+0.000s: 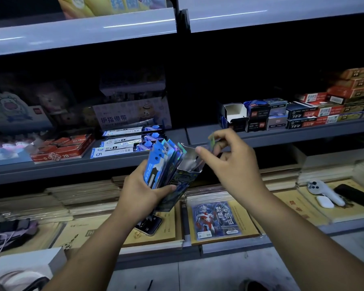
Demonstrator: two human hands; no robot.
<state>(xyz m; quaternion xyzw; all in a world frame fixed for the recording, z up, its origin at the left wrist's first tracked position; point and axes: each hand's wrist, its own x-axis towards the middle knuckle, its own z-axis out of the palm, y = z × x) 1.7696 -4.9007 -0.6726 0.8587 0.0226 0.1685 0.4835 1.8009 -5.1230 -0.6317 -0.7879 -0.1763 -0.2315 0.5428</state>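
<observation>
red box [66,152] on the middle shelf [51,169]: "2b". white-and-blue pack [114,151] beside it: big "5". pale display box [132,114] behind: "护指绷带". held packs [157,164], small card [211,140], dark boxes [259,119], orange boxes [354,91], card pack [215,219] on the lower shelf [229,247]: print too small or blurred to read.

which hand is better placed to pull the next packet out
Right, probably: the left hand grips the whole bundle of packets, while the right hand hovers at their top edges, pinching a small piece.

Two hands show, left hand [142,193] and right hand [231,164], with one packet bundle [165,162] and one small card [211,141]. Three blue-and-white packs [124,143] and one phone [150,225] lie nearby.
</observation>
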